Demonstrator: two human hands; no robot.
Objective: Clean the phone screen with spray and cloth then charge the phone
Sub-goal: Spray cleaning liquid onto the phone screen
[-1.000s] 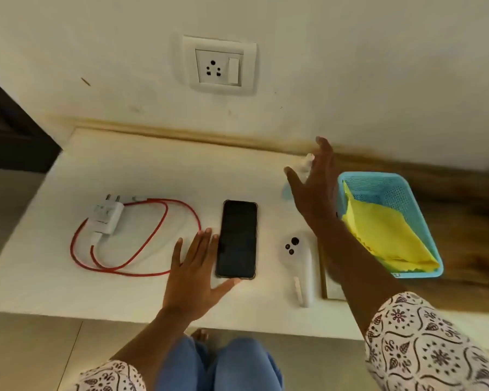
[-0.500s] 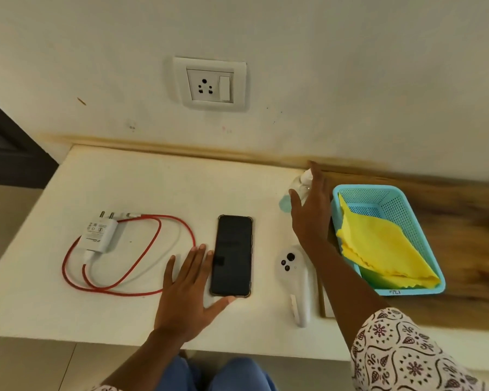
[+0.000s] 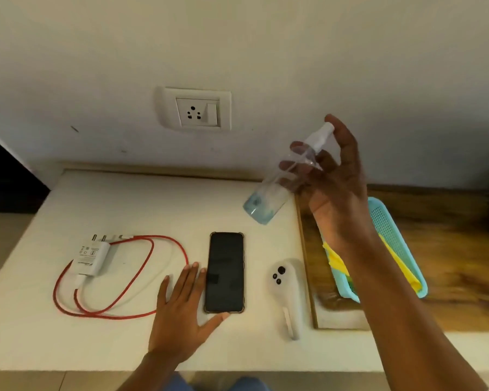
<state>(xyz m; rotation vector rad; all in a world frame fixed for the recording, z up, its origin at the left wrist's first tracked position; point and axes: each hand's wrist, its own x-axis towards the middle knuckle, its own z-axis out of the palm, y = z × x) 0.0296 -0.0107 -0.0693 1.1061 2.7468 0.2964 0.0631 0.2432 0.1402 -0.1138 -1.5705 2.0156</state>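
- Clear plastic bottle, one, tilted in the air, a little blue liquid at its base; right hand grips it near the white nozzle.
- One black phone flat on the white table, screen up.
- Left hand spread flat, touching the phone's left edge.
- One turquoise mesh basket holds a yellow cloth.
- One white charger, looped red cable.

right hand gripping tilted spray bottle above phone, left hand flat beside it
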